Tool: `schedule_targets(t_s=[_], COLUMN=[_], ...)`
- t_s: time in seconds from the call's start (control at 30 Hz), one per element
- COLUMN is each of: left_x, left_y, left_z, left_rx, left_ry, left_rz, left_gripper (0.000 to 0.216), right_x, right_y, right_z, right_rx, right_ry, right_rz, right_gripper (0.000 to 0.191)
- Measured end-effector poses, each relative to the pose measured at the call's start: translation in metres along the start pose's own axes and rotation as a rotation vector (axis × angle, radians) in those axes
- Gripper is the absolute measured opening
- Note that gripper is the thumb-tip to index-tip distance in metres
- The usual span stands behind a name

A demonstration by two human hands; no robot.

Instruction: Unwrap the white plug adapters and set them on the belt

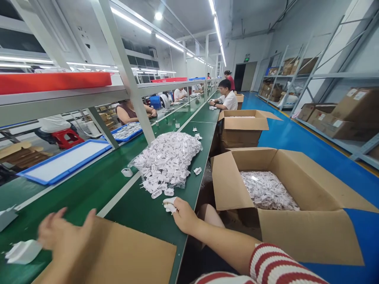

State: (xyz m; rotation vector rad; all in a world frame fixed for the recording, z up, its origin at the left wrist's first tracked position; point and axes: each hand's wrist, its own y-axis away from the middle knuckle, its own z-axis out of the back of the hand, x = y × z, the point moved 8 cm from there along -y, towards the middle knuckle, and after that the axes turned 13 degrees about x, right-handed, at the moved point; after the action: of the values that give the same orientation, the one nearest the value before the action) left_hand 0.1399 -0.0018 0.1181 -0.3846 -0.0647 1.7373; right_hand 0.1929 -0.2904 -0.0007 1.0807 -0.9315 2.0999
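My right hand (pixel 184 216) is closed on a small white plug part (pixel 169 205) above the near edge of the bench. Just beyond it, a clear plastic bag (pixel 170 157) spills a large heap of similar white plug parts. My left hand (pixel 63 236), slightly blurred by motion, has its thumb and fingers apart over a flat cardboard sheet (pixel 133 252). Close to its fingertips lies a white plug adapter (pixel 23 252) on the green surface. A few loose pieces sit around the bag, among them a white plug part (pixel 197 170) to its right.
An open carton (pixel 296 236) with more white parts stands at my right; another carton (pixel 244 130) is behind it. Blue-rimmed trays (pixel 65 161) lie left. A metal post (pixel 127 71) rises beside the green bench (pixel 97 189). Co-workers sit farther along.
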Motion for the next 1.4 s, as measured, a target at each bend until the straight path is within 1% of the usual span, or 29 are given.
schedule_targets(t_s=[0.03,0.1,0.2,0.23,0.3,0.33,0.47,0.57,0.73,0.93,1.27,1.4], left_x=[0.003,0.003,-0.009,-0.012,-0.011,-0.009,-0.004,-0.004,-0.006,-0.007,-0.008,-0.008], left_y=[0.003,0.009,0.017,0.019,0.020,0.020,0.022,0.024,0.027,0.028,0.029,0.030], left_z=[-0.007,-0.033,-0.081,-0.092,-0.106,-0.110,-0.111,-0.111,-0.114,-0.112,-0.113,-0.115], left_rx=[-0.026,-0.019,0.102,0.140,0.191,0.212,0.231,0.226,0.229,0.226,0.250,0.254], left_ry=[0.021,0.083,0.174,0.198,0.240,0.255,0.257,0.254,0.260,0.266,0.289,0.285], left_rz=[0.023,0.027,-0.084,-0.119,-0.158,-0.168,-0.190,-0.191,-0.197,-0.195,-0.185,-0.179], left_gripper=[0.054,0.059,0.064,0.064,0.061,0.059,0.052,0.050,0.050,0.049,0.051,0.051], right_x=[-0.004,-0.013,-0.025,-0.028,-0.029,-0.027,-0.008,0.001,0.005,0.005,0.001,-0.004], right_y=[-0.001,-0.004,-0.008,-0.008,-0.007,-0.006,0.000,0.003,0.005,0.006,0.009,0.010], right_z=[0.001,0.000,-0.004,-0.004,-0.002,0.000,0.007,0.007,0.009,0.008,0.004,0.000], right_rx=[-0.013,-0.020,-0.024,-0.038,-0.073,-0.088,-0.101,-0.075,-0.067,-0.026,-0.037,-0.025], right_ry=[-0.047,-0.174,-0.365,-0.404,-0.402,-0.362,-0.122,-0.043,-0.006,0.042,0.117,0.137], right_rz=[-0.026,-0.085,-0.143,-0.145,-0.126,-0.107,-0.019,-0.008,-0.021,-0.031,-0.022,-0.034], right_gripper=[0.032,0.027,0.027,0.030,0.038,0.038,0.028,0.026,0.026,0.026,0.024,0.030])
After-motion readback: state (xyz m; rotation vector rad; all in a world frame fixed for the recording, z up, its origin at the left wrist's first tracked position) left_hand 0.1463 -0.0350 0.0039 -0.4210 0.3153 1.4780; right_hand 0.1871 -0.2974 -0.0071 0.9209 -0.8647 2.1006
